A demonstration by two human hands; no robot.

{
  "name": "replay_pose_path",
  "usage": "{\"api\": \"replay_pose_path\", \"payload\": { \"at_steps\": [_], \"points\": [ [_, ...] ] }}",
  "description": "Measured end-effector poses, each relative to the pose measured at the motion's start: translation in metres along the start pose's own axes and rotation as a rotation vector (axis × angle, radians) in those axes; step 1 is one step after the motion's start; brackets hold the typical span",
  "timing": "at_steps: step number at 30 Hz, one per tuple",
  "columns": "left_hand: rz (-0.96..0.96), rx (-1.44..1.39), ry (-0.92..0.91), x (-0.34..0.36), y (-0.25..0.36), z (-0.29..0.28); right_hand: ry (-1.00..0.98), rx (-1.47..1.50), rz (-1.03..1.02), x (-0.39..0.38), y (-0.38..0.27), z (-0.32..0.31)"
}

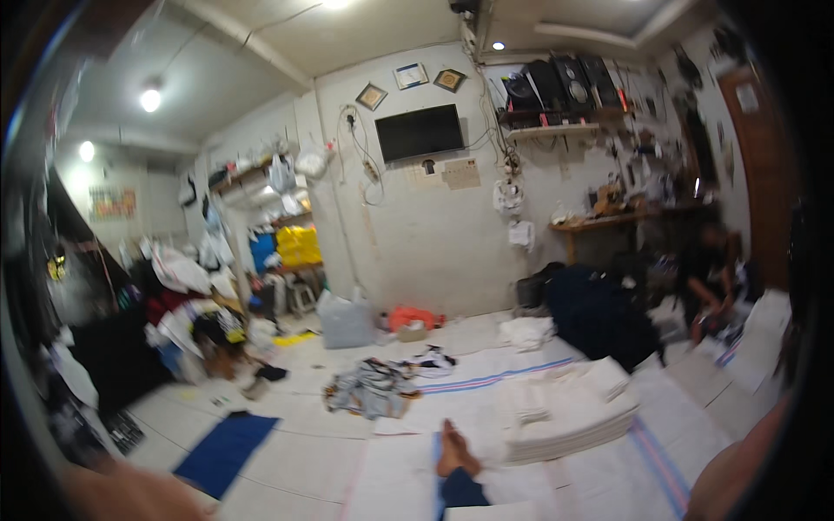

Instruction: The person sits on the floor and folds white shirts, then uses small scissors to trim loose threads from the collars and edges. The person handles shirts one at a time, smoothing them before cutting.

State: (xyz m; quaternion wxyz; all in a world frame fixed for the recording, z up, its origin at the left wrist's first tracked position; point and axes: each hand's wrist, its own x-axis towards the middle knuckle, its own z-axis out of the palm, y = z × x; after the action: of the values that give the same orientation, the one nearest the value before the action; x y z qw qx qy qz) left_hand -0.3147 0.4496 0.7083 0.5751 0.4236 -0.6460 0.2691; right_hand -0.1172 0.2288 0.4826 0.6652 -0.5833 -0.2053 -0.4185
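At the lower left edge my left hand (130,497) is a motion-smeared patch of skin; its fingers cannot be made out. A blue cloth (228,453) lies on the floor beyond it. On the right, part of my right arm (738,469) shows at the rim, with the hand itself outside the picture. A thick stack of folded white cloth (569,425) sits in front of me, right of my bare foot (455,451). Smaller folded white pieces (526,402) rest on top of it. The edge of something white (492,512) shows at the bottom, over my dark trouser leg.
A white sheet with coloured stripes (656,460) covers the floor. Ahead lie a crumpled grey garment heap (369,388), a pale plastic bag (346,321) and a large dark cloth pile (595,317). Another person (708,282) sits at the far right. Clothes clutter the left side.
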Motion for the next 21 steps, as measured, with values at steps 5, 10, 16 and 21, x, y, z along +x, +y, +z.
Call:
{"api": "replay_pose_path", "payload": {
  "at_steps": [5,10,16,21],
  "points": [
    [-0.408,-0.010,-0.617,0.015,-0.010,-0.007,0.018,0.088,0.082,-0.003,0.018,0.031],
    [-0.405,-0.101,-0.690,0.002,-0.001,-0.021,0.021,0.086,0.079,-0.009,0.028,0.027],
    [-0.319,-0.109,-0.526,-0.008,0.013,-0.006,0.023,0.096,0.071,-0.012,0.030,0.031],
    [-0.174,-0.145,-0.520,0.008,0.021,0.008,0.020,0.097,0.090,-0.017,0.031,0.036]
  ]
}}
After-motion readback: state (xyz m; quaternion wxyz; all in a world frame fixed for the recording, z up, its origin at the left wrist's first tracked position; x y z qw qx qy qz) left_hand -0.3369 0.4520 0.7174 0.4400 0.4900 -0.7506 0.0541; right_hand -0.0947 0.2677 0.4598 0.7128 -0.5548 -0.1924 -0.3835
